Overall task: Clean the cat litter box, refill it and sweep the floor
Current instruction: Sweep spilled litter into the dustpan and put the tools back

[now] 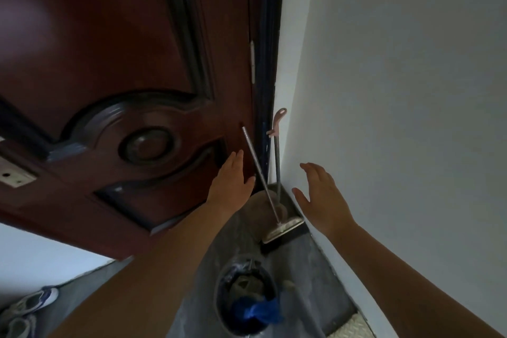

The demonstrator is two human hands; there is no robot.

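Beside door [109,49] — broom [282,229], dustpan [277,162]; left hand [233,181], right hand [321,192] outspread.

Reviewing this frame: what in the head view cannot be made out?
Litter box: nowhere in the head view.
Hooked handle: lower end lost in dim shapes behind the broom; tool unclear.
Bin contents: dark, partly covered by the blue bag.
Shoes: cut off by the left edge, blurred.
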